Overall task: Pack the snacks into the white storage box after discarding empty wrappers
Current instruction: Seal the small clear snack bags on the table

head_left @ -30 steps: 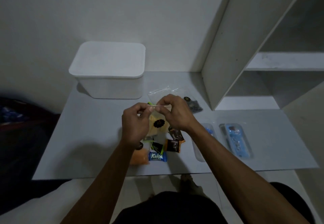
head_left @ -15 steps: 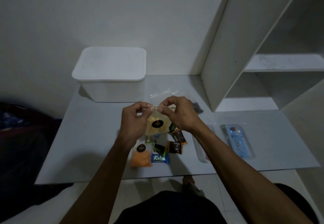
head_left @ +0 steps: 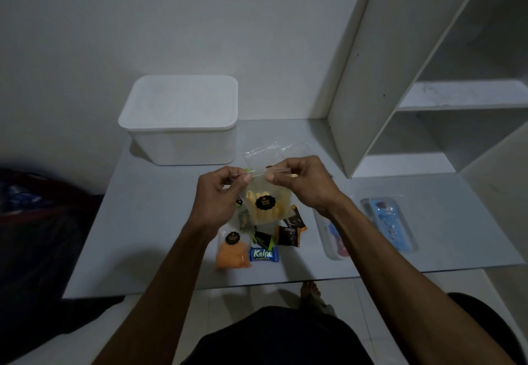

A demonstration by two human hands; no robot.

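Right now both hands hold one clear bag of yellow chips (head_left: 267, 204) up over the middle of the table (head_left: 148, 222). The left hand (head_left: 218, 196) pinches the bag's top left corner between thumb and fingers, and the right hand (head_left: 301, 182) pinches the top edge just beside it, so the bag hangs below and between the two hands with its round black sticker facing the camera. Both hands are closed on the bag.

Under the bag, on the table, lies a small heap of snacks: a bag of orange chips (head_left: 231, 252) with the same black sticker, a blue candy bar (head_left: 264, 254) touching its right side, and two brown sachets (head_left: 288, 235) just to the right. Behind the hands lie empty clear bags (head_left: 264, 154), flat on the table.

The white box (head_left: 183, 120) stands at the back left of the table, well apart from the hands, with its lid on. To the right of the right forearm lie a clear tray (head_left: 328, 236) and a blue packet (head_left: 388, 223), side by side. A white shelf unit (head_left: 371, 64) rises at the table's back right.
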